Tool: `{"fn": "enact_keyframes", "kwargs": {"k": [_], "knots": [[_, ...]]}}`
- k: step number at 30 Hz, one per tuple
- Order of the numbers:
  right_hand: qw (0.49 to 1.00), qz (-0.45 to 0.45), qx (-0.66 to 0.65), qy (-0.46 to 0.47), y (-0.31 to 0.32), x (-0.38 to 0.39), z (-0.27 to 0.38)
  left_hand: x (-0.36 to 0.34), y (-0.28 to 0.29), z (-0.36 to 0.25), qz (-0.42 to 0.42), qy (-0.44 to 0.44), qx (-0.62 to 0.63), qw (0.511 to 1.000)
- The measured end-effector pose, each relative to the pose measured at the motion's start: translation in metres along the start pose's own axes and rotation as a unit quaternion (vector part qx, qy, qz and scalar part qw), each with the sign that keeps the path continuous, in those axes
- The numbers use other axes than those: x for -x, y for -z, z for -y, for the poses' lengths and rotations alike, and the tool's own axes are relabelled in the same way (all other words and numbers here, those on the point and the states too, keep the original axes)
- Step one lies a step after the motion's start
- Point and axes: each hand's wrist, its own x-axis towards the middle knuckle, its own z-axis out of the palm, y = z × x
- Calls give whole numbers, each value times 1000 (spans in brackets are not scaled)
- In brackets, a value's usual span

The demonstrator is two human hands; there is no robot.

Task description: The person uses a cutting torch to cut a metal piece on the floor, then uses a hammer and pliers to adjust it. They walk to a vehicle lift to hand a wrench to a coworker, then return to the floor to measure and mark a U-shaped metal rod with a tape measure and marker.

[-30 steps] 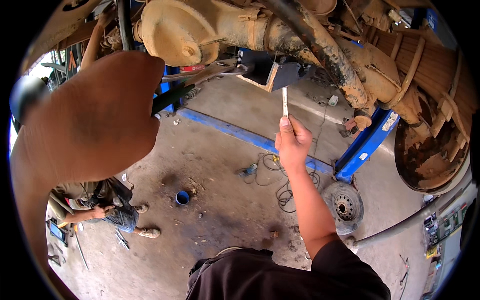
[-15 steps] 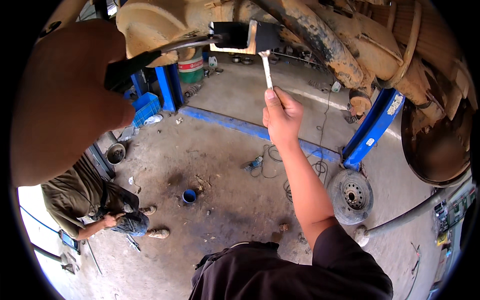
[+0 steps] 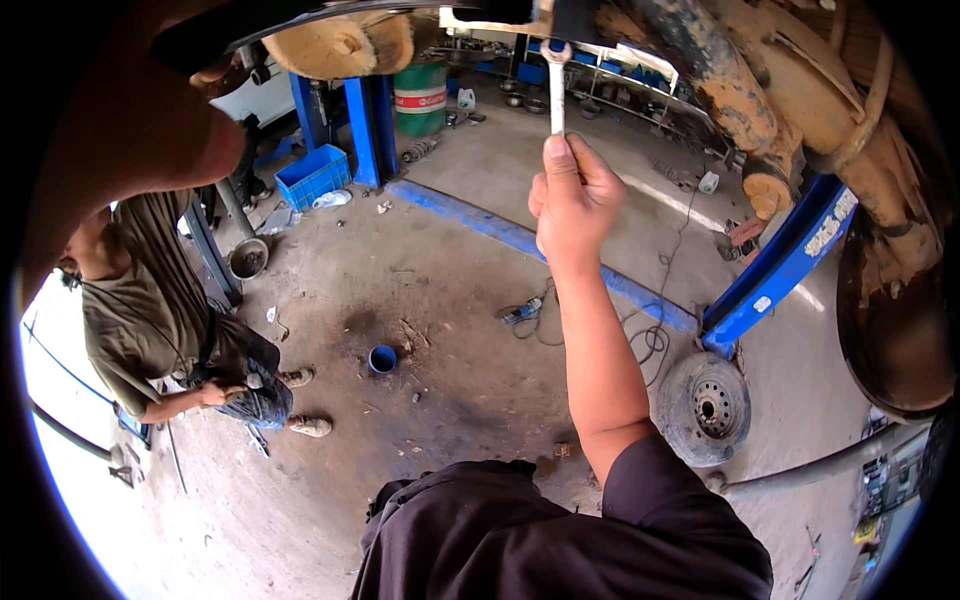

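My right hand (image 3: 577,200) is closed round the shank of a silver open-end wrench (image 3: 557,105), held upright. The wrench's open jaw is just below a black metal bracket with a pale edge (image 3: 495,22), at the underside of a raised vehicle; I cannot tell whether they touch. Close to the camera at upper left, my left hand (image 3: 130,140) is dark and blurred, closed on a black-handled tool (image 3: 270,32) whose thin shaft runs toward the bracket. The top edge crops the bracket and the tool. Rusty axle parts (image 3: 735,75) hang to the right.
A person (image 3: 165,300) stands at left. Blue lift posts (image 3: 368,125) and a blue floor beam (image 3: 480,220) frame the bay. On the floor are a wheel (image 3: 703,410), a blue cup (image 3: 382,360), a corded power tool (image 3: 520,312), a blue crate (image 3: 315,178) and a green drum (image 3: 420,97).
The view has tilted down, so the bracket and vehicle parts sit higher in the picture. The wrench jaw remains close under the bracket. Both hands keep their tools.
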Motion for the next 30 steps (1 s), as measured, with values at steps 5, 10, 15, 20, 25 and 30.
{"fn": "enact_keyframes", "kwargs": {"k": [5,10,15,20,25,30], "knots": [[999,-25,1,-21,-6,-1,-2,12,9,-14,17,22,-7,1000],[1000,-13,3,-10,-6,-2,4,19,16,-20,47,16,13,999],[997,-20,53,44,-9,0,4,20,6,-7,20,-42,33,998],[1000,-12,-15,22,-14,2,3,17,-13,17,-60,-132,42,989],[999,-36,18,2,-11,3,-1,22,-4,10,-96,-135,24,986],[998,-39,-38,-5,-6,-2,-8,20,-1,-2,-15,6,0,1000]]}}
